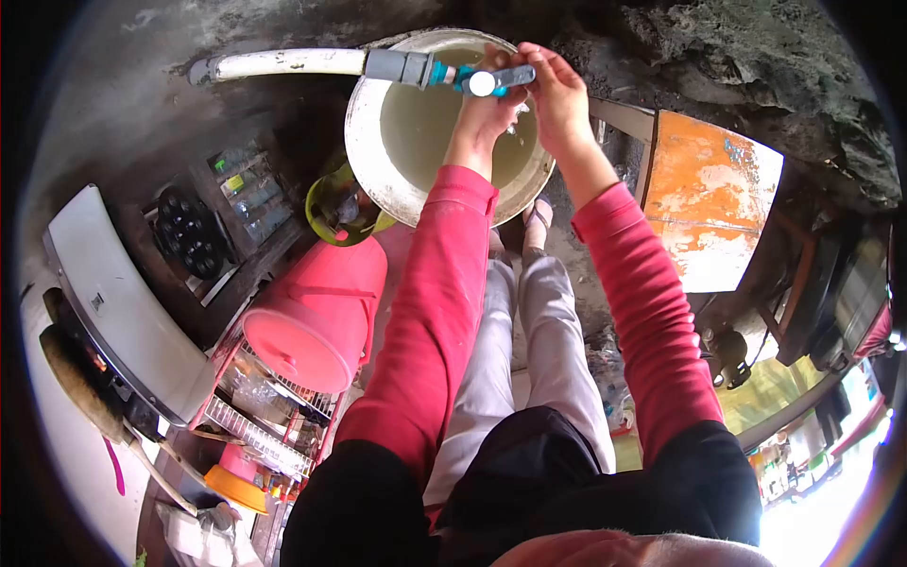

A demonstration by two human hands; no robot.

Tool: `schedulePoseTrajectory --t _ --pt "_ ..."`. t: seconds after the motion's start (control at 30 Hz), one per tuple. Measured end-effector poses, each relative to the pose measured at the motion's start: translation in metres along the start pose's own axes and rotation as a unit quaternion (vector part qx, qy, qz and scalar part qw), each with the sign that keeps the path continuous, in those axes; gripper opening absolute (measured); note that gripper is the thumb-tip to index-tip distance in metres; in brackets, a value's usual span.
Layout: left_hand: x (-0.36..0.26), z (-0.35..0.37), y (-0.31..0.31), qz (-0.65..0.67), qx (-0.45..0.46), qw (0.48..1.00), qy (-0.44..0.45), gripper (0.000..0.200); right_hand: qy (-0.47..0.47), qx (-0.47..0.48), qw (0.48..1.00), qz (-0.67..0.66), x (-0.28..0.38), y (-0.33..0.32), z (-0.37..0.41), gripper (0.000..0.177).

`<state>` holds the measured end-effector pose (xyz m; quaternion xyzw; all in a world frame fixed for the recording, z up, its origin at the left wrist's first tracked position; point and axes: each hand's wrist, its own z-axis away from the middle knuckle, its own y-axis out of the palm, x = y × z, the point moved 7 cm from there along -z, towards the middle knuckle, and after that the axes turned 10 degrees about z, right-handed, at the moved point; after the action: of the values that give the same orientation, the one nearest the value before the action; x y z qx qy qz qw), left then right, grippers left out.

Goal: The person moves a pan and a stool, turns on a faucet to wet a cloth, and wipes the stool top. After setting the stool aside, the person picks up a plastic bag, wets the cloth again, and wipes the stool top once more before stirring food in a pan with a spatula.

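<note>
From afar, I have the left hand [480, 121] under and the right hand [561, 102] beside the pipe-end tap [482, 84], fingers bent, grip indeterminable, above the basin [363, 132], presumably sited to catch water.

Tap [482, 83] and white pipe [288, 63] are blocking the basin's [362, 156] far side; both hands are crowding the tap. Gap is opening over the water [411, 142], left of the left sleeve [453, 236]. Pink container [316, 321] and green bowl [318, 215] are hemming the left; orange panel [704, 194] is limiting the right.
</note>
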<state>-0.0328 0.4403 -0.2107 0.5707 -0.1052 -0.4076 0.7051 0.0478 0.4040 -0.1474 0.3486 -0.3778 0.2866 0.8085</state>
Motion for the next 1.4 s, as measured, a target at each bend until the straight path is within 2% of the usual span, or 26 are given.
schedulePoseTrajectory --t 0.03,0.07,0.1,0.17,0.2,0.3,0.33,0.43,0.47,0.5,0.57,0.6,0.63,0.7,0.77,0.87,0.9,0.93,0.97,1.03,1.07,1.1,1.2,1.3,1.33,1.4 --pt "-0.005 0.0 -0.004 -0.098 -0.008 0.994 0.052 0.029 0.004 0.006 1.0 -0.005 -0.008 0.002 -0.004 0.021" --pt "-0.007 0.0 -0.013 0.046 0.004 0.998 -0.043 0.041 0.016 0.014 1.0 -0.018 -0.016 0.002 -0.009 0.021" --pt "-0.009 0.003 -0.006 0.044 0.001 0.998 -0.041 0.041 0.027 0.024 0.999 -0.032 -0.019 0.006 -0.012 0.022" --pt "-0.019 0.016 -0.004 -0.058 -0.186 0.981 0.0 0.046 0.017 0.031 0.999 -0.029 -0.018 0.017 -0.017 0.02" --pt "-0.021 0.02 -0.009 -0.017 -0.212 0.977 0.013 0.043 0.005 0.032 0.999 -0.025 -0.019 0.019 -0.019 0.019" --pt "-0.037 0.041 -0.005 -0.087 -0.172 0.978 0.077 0.035 0.036 0.114 0.99 -0.075 -0.033 0.035 -0.019 0.025" --pt "-0.047 0.061 -0.003 -0.137 -0.246 0.957 0.076 0.029 0.083 0.137 0.982 -0.104 -0.043 0.042 -0.018 0.026" --pt "-0.088 0.115 -0.011 -0.254 -0.211 0.942 0.062 0.024 0.124 0.174 0.959 -0.186 -0.057 0.044 -0.032 0.025" --pt "-0.109 0.132 -0.01 -0.291 -0.261 0.917 0.082 0.027 0.123 0.234 0.93 -0.256 -0.061 0.049 -0.04 0.023" --pt "-0.133 0.146 -0.005 -0.326 -0.309 0.888 0.101 0.032 0.125 0.234 0.929 -0.259 -0.067 0.05 -0.042 0.023" --pt "-0.183 0.165 0.003 -0.411 -0.353 0.831 0.13 0.038 0.284 0.066 0.92 -0.262 -0.098 0.036 -0.042 0.027" --pt "-0.211 0.167 0.016 -0.457 -0.317 0.817 0.152 0.04 0.285 0.036 0.945 -0.159 -0.1 0.036 -0.034 0.03" --pt "-0.24 0.168 0.031 -0.501 -0.28 0.801 0.174 0.043 0.285 0.038 0.944 -0.158 -0.097 0.033 -0.028 0.03" --pt "-0.305 0.165 0.072 -0.714 -0.278 0.591 0.252 0.039 0.268 0.093 0.958 -0.024 -0.089 0.024 -0.016 0.025" --pt "-0.333 0.15 0.12 -0.844 -0.227 0.32 0.365 0.038 0.259 0.053 0.964 -0.02 -0.09 0.011 -0.005 0.027" --pt "-0.369 0.108 0.107 -0.882 -0.167 0.289 0.334 0.043 0.22 0.149 0.964 0.013 -0.09 0.0 0.01 0.037" --pt "-0.373 0.097 0.097 -0.891 -0.192 0.308 0.273 0.048 0.153 0.09 0.979 0.098 -0.06 0.001 0.03 0.043" --pt "-0.375 0.09 0.091 -0.908 -0.186 0.281 0.25 0.045 0.084 0.029 0.98 0.18 -0.03 0.004 0.046 0.05" --pt "-0.377 0.084 0.083 -0.923 -0.181 0.255 0.226 0.043 0.082 0.033 0.979 0.181 -0.014 0.018 0.052 0.05" --pt "-0.384 0.079 0.075 -0.886 -0.196 0.32 0.271 0.038 -0.004 0.017 0.981 0.194 0.023 0.042 0.055 0.059" --pt "-0.387 0.08 0.071 -0.864 -0.208 0.363 0.281 0.03 -0.022 -0.022 0.976 0.215 0.01 0.039 0.044 0.054" --pt "-0.388 0.079 0.069 -0.858 -0.202 0.378 0.282 0.027 -0.011 -0.066 0.975 0.214 0.011 0.045 0.044 0.031" --pt "-0.388 0.08 0.069 -0.849 -0.236 0.395 0.26 0.023 -0.036 -0.122 0.969 0.212 0.01 0.056 0.039 0.021" --pt "-0.39 0.086 0.077 -0.841 -0.251 0.412 0.245 0.019 -0.134 -0.042 0.961 0.238 0.01 0.068 0.025 0.025" --pt "-0.39 0.086 0.078 -0.846 -0.248 0.4 0.25 0.017 -0.123 -0.007 0.975 0.187 0.005 0.071 0.018 0.025" --pt "-0.391 0.087 0.078 -0.842 -0.284 0.41 0.206 0.018 -0.098 0.033 0.962 0.252 0.007 0.072 0.014 0.024"
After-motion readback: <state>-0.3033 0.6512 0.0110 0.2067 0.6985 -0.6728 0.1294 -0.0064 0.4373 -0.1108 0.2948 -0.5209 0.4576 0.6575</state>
